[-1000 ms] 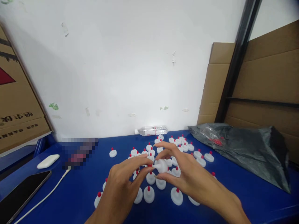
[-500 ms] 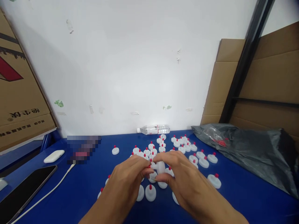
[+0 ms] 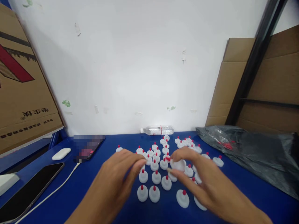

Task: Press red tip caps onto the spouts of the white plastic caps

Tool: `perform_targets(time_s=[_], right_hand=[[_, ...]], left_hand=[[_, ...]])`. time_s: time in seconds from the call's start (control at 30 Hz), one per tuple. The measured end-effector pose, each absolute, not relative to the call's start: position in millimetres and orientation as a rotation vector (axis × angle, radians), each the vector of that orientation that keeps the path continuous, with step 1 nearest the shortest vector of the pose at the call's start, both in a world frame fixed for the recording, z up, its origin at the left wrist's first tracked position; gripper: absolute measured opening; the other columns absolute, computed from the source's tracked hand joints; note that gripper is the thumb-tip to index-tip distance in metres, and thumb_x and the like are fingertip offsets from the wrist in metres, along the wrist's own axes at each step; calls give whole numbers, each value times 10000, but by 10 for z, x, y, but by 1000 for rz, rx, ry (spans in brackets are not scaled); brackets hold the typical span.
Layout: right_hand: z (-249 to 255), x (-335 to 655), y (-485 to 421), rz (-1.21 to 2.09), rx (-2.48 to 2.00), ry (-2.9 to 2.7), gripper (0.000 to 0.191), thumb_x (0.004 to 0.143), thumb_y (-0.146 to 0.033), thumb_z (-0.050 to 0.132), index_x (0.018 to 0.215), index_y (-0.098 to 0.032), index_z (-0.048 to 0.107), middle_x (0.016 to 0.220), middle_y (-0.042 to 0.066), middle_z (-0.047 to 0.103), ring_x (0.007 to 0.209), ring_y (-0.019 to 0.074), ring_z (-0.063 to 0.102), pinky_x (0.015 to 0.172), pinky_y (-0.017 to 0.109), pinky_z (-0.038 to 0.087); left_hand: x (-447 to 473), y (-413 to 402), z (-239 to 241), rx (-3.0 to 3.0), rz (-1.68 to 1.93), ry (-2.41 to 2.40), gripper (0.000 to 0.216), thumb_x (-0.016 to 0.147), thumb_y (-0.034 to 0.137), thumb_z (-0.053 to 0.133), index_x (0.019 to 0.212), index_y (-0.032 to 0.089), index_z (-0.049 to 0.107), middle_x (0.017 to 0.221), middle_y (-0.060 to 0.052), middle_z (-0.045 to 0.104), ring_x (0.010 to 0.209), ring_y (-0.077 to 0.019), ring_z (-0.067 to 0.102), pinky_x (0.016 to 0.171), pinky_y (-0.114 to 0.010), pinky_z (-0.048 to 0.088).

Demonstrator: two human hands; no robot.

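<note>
Several white plastic caps with red tips (image 3: 154,193) stand on the blue table (image 3: 93,193). My right hand (image 3: 201,180) pinches one white cap with a red tip (image 3: 177,164) between thumb and fingers, just above the others. My left hand (image 3: 116,180) hovers to its left over the caps, fingers curled loosely and motion-blurred, with nothing visible in them.
A clear water bottle (image 3: 157,130) lies at the wall. A black plastic bag (image 3: 254,152) covers the right side. At left lie a dark phone (image 3: 28,189), a white cable (image 3: 53,189), a white earbud case (image 3: 61,153) and a second device (image 3: 88,146). Cardboard boxes (image 3: 21,93) stand at both sides.
The hands met at a cap half a second ago and have since parted. The right hand carried the cap to the right; the left hand drew back left. The camera shifted.
</note>
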State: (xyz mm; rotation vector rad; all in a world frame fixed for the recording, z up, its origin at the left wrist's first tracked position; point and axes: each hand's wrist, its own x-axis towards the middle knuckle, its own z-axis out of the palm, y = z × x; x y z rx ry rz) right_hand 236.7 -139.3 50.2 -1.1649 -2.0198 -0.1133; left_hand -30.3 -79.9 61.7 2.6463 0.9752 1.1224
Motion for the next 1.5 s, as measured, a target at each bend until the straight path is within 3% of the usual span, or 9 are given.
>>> perform_targets(time_s=[0.13, 0.4, 0.5, 0.63, 0.77, 1.0, 1.3, 1.5], right_hand=[[522, 2742, -1258, -167, -1318, -1853, 189, 1097, -447, 539, 1159, -300, 640, 1049, 17, 776, 897, 203, 754, 821, 312, 595], [275, 3294, -875, -51, -1665, -1871, 482, 1107, -551, 418, 1214, -239, 771, 1258, 101, 801, 1165, 335, 747, 987, 462, 563], [237, 3313, -886, 12, -1669, -1951, 519, 1105, -579, 412, 1093, -255, 818, 1098, 75, 840, 997, 312, 788, 871, 408, 590], [249, 3260, -926, 39, -1653, -2009, 525, 1104, -571, 427, 978, -272, 840, 886, 45, 838, 822, 270, 789, 753, 339, 588], [276, 3268, -919, 37, -1668, -2011, 516, 1110, -568, 420, 1068, -269, 838, 1000, 51, 849, 893, 280, 799, 776, 355, 589], [298, 3329, -889, -51, -1652, -1928, 510, 1090, -603, 436, 1172, -271, 814, 1200, 80, 822, 1112, 333, 763, 949, 468, 585], [278, 3314, -891, -135, -1597, -1848, 456, 1084, -552, 484, 1162, -238, 806, 1190, 96, 822, 1114, 332, 753, 1012, 504, 548], [347, 3304, -921, -192, -1560, -1815, 438, 1084, -550, 482, 1080, -245, 798, 1094, 84, 823, 1020, 311, 746, 945, 479, 530]], left_hand=[[-562, -760, 707, 2599, 1212, 1208, 346, 1113, 468, 460, 955, 299, 718, 793, 41, 723, 698, -169, 676, 621, -273, 499], [-603, -724, 709, 2610, 1143, 1249, 427, 1089, 527, 481, 830, 261, 692, 798, 10, 747, 703, -194, 678, 628, -287, 508], [-567, -709, 691, 2630, 1081, 1214, 422, 1097, 521, 476, 846, 261, 694, 835, 4, 758, 732, -197, 676, 663, -292, 510], [-576, -678, 650, 2650, 1079, 1151, 375, 1092, 527, 504, 926, 286, 740, 844, 12, 760, 744, -196, 680, 678, -290, 502], [-634, -640, 611, 2642, 1040, 1177, 408, 1090, 555, 493, 912, 289, 745, 851, -1, 757, 763, -209, 683, 697, -295, 509], [-725, -571, 624, 2648, 1062, 1258, 413, 1062, 596, 525, 958, 292, 784, 919, -12, 780, 845, -220, 733, 774, -275, 568], [-778, -566, 642, 2659, 1015, 1304, 416, 1059, 595, 516, 1041, 302, 810, 1000, -24, 799, 913, -239, 777, 764, -293, 630], [-798, -538, 610, 2654, 1063, 1298, 424, 1051, 614, 529, 1045, 297, 810, 1046, -32, 803, 952, -259, 777, 825, -318, 640]])
